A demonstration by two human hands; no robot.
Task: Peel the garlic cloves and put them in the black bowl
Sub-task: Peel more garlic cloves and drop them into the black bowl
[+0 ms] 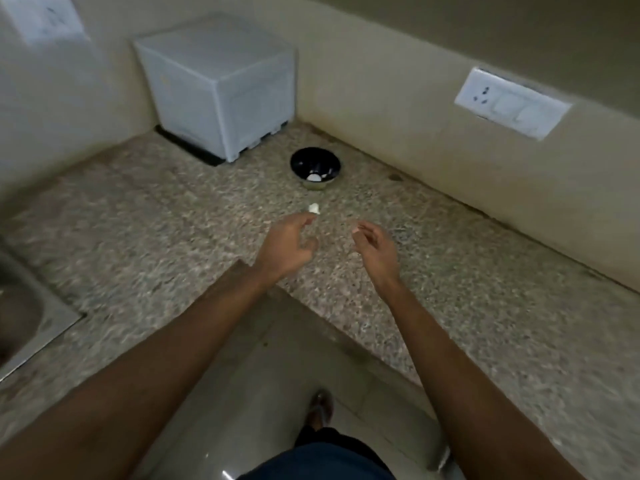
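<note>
The black bowl (301, 160) stands on the speckled stone counter near the back corner, with a few pale garlic pieces (314, 177) inside. A white garlic clove (314, 208) sits at the fingertips of my left hand (287, 247), which pinches it a short way in front of the bowl. My right hand (374, 245) hovers beside it to the right, fingers loosely curled and apart, with nothing clearly in it. Both hands are above the counter, apart from each other.
A white plastic box (221, 84) stands in the back corner, left of the bowl. A steel sink (20, 306) lies at the left edge. A wall socket plate (512, 102) is on the right wall. The counter edge (339, 327) forms an inner corner by my legs.
</note>
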